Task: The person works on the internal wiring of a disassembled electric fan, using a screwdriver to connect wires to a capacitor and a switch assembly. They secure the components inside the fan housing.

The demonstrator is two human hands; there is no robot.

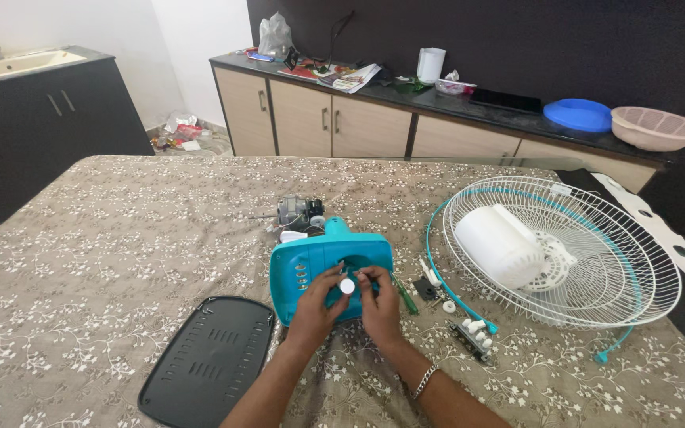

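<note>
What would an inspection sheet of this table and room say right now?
Surface: table under a brown flowered cloth.
Job's things: teal fan base; small white knob held against it.
Clutter: black cover plate, motor, white wire guard with white motor cover, switch strip, green screwdriver.
Grippers: left hand and right hand both pinch the knob.
Cables: thin wires by the motor.
Surroundings: cluttered counter, blue lid, pink bowl, sink.

Counter [120,238] with floral cloth: black panel [209,361] lower left, teal housing [304,265] centre, fan grille [596,254] right.
</note>
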